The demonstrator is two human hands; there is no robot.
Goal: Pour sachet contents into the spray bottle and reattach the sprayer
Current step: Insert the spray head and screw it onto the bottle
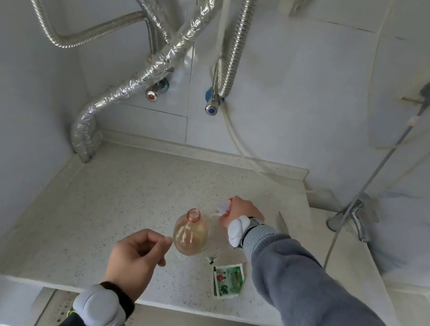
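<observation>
Cool, even, fairly dim light fills the wide-angle view, casting only faint shadows on the speckled countertop (129,206), glinting off the foil-wrapped pipes (169,52), while edges bow and the whole picture stays slightly soft.

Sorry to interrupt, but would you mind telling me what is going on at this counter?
A person is refilling a spray bottle that stands open on the counter, with no sprayer on its neck. The right hand reaches behind the bottle and grips the sprayer. The left hand hovers beside the bottle, holding nothing. An opened sachet lies flat near the front edge.
</observation>
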